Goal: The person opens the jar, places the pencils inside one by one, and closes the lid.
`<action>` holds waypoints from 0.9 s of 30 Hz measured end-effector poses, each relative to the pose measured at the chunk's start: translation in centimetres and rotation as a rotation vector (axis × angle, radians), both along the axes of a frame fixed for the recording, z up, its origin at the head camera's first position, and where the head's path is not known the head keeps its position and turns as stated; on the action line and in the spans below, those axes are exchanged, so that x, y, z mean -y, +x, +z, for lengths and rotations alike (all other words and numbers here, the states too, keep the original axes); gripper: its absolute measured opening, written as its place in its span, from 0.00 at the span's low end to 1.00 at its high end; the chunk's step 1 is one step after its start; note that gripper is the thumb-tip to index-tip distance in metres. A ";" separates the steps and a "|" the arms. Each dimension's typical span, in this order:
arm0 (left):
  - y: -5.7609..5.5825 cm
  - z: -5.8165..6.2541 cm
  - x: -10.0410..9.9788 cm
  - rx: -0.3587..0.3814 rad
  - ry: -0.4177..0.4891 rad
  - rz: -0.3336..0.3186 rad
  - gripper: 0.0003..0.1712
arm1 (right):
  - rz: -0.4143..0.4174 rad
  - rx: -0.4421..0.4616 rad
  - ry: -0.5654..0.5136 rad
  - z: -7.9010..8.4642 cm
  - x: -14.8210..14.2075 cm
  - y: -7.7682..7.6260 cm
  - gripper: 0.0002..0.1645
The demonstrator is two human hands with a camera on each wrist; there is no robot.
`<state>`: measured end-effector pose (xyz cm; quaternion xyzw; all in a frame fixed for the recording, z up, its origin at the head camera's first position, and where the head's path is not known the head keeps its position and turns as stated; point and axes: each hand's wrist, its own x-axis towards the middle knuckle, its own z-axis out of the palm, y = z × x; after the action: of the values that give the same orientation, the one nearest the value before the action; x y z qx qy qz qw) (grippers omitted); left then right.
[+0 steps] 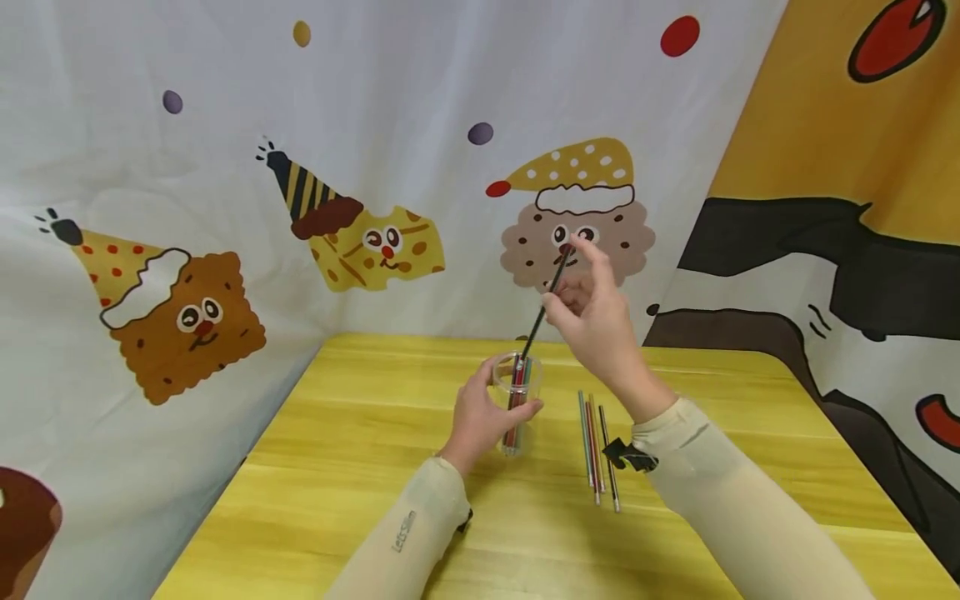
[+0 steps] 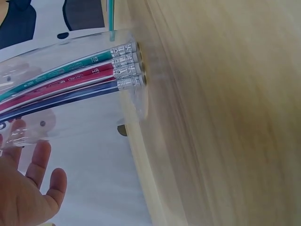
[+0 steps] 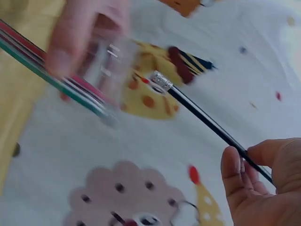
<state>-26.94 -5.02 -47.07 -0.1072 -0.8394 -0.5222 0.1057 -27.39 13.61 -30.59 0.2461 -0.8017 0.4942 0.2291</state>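
Observation:
My left hand [image 1: 480, 417] holds a clear plastic cup [image 1: 532, 383] on the table. Teal, red and dark blue pencils [image 2: 80, 77] lean inside it, their metal-banded eraser ends down at its base in the left wrist view. Above and to the right, my right hand [image 1: 603, 329] pinches a black pencil [image 3: 207, 120] between thumb and fingers. That pencil slants down, eraser end lowest, toward the cup's mouth. In the right wrist view its eraser end shows apart from the cup, which is blurred there.
Several loose pencils [image 1: 591, 437], among them teal, red, yellow and black ones, lie on the yellow wood-grain table [image 1: 322, 467] right of the cup. Behind the table hangs a white cloth [image 1: 420, 100] printed with cartoon biscuits and cheese.

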 end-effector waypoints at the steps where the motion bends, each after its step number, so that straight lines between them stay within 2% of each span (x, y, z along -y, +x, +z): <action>1: 0.0 0.0 0.0 0.000 -0.006 0.002 0.46 | -0.004 -0.033 0.023 -0.7 0.7 -0.2 0.47; 6: 0.2 -0.2 0.0 0.027 -0.054 0.023 0.50 | -0.018 -0.067 0.195 -4.5 2.8 -1.3 0.36; 10: 0.2 0.0 0.0 0.033 -0.051 0.017 0.52 | -0.040 -0.050 0.277 -6.4 3.3 -1.5 0.26; 15: -0.1 0.2 0.1 0.015 -0.030 0.012 0.50 | -0.063 -0.058 0.272 -7.4 3.4 -1.9 0.15; 22: 0.0 0.1 0.3 0.015 -0.024 0.019 0.49 | -0.074 -0.041 0.245 -8.3 3.4 -2.1 0.08; 27: -0.1 0.1 0.2 0.001 -0.024 0.007 0.48 | -0.085 -0.045 0.283 -8.8 3.2 -1.7 0.04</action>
<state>-27.02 -5.23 -46.98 -0.1051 -0.8460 -0.5118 0.1059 -29.13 10.37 -39.34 0.2530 -0.8677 0.3604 0.2306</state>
